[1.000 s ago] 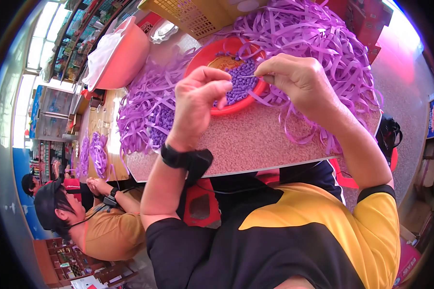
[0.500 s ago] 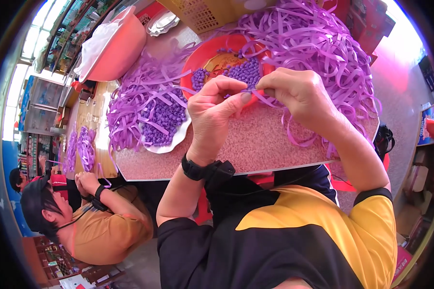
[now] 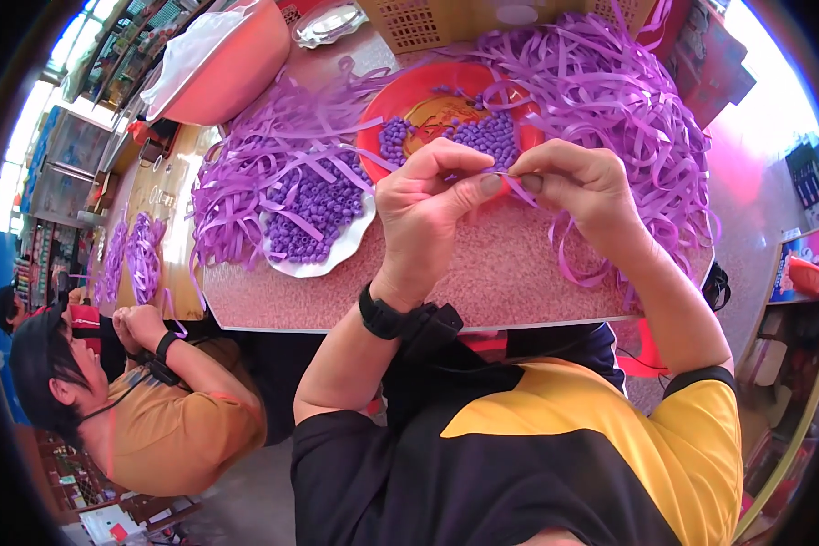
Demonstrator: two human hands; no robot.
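Note:
Over the near rim of a red plate [image 3: 369,136], my two hands come together around a thin purple ribbon [image 3: 521,190]. My left hand [image 3: 425,205] pinches it between thumb and forefinger. My right hand [image 3: 581,188] is closed on the ribbon just beside the left fingertips; the exact pinch is partly hidden. Small purple bead-like pieces [image 3: 490,136] lie in the red plate. More such pieces [image 3: 314,214] are heaped in a white scalloped dish [image 3: 348,247] left of my left hand, with loose ribbons across them.
Large tangles of purple ribbon [image 3: 610,100] spread on the right and left of the pink speckled table [image 3: 409,291]. A yellow-brown basket [image 3: 464,23] and a pink basin [image 3: 237,68] stand at the back. A co-worker [image 3: 168,409] sits at the left with hands together.
My view has shifted slightly, so the plate and hands sit further right. My right fingertips have come closer to my left, and both hands keep hold of the ribbon.

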